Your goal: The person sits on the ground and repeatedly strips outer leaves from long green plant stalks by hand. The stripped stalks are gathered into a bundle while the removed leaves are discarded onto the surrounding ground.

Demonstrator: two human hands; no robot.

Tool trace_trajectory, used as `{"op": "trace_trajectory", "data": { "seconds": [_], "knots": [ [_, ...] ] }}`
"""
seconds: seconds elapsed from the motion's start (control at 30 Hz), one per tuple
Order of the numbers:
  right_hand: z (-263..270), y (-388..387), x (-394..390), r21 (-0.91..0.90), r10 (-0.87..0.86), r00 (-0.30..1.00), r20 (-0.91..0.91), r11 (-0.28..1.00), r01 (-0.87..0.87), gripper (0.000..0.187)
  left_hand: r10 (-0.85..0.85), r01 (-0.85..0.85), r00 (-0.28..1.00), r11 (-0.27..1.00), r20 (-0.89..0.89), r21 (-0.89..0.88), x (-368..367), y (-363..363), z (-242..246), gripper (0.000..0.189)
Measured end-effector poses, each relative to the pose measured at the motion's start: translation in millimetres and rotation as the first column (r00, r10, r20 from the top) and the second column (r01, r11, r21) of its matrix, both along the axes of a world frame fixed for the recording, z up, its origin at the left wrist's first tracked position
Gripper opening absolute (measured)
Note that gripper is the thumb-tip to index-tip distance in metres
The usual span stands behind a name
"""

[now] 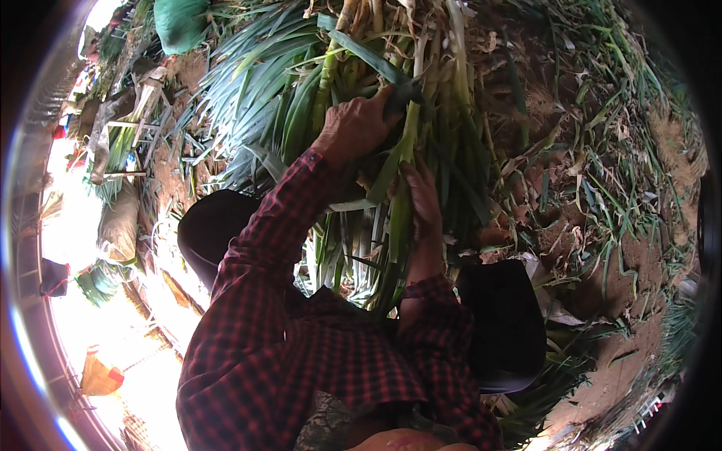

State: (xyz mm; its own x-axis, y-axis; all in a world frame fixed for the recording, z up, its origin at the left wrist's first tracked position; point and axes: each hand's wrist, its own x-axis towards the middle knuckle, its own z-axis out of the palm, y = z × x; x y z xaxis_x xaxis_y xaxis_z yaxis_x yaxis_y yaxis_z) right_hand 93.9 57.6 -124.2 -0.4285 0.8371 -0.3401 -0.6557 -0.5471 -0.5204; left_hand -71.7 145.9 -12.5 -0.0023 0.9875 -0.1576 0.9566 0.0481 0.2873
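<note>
A Welsh onion stalk runs lengthwise in front of me, pale at its far end and green toward my lap. My right hand is closed around its green part, the thumb lying along the leaves. Farther off, my left hand bends its fingers at the stalk's left side, beside a dark folded leaf; shadow hides the fingertips, so its grip is unclear. Under both hands lies a heap of long onions with dry, papery outer skins. More onion stalks show between my knees.
Broad blue-green leaves fan out at the left. A green sack stands at the upper left. Loose leaf trimmings litter the soil on the right. Wrapped bundles lie at the left, near a small wooden frame.
</note>
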Motion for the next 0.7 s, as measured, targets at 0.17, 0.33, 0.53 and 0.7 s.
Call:
{"op": "trace_trajectory", "data": {
  "seconds": [0.17,0.33,0.53,0.7],
  "knots": [
    [0.9,-13.9,4.1,-0.068,-0.068,0.981,0.182,0.994,0.081,0.061,0.056,-0.05,0.998,0.986,-0.031,0.16,-8.6,46.4,-10.3,0.056],
    [-4.2,5.2,85.1,0.237,-0.203,0.642,0.739,0.971,0.035,0.062,0.044,-0.063,0.993,0.983,0.114,0.171,-34.4,41.7,1.3,0.067],
    [-12.7,33.9,94.3,0.502,-0.513,-0.153,0.844,0.858,-0.106,0.04,0.079,-0.073,0.996,0.991,0.048,-0.111,-69.6,-79.0,43.1,0.063],
    [14.5,50.4,-10.8,0.586,-0.485,0.448,0.751,0.802,-0.114,0.043,0.043,-0.052,0.998,0.97,-0.041,-0.239,-59.6,-142.0,39.4,0.067]
  ]
}}
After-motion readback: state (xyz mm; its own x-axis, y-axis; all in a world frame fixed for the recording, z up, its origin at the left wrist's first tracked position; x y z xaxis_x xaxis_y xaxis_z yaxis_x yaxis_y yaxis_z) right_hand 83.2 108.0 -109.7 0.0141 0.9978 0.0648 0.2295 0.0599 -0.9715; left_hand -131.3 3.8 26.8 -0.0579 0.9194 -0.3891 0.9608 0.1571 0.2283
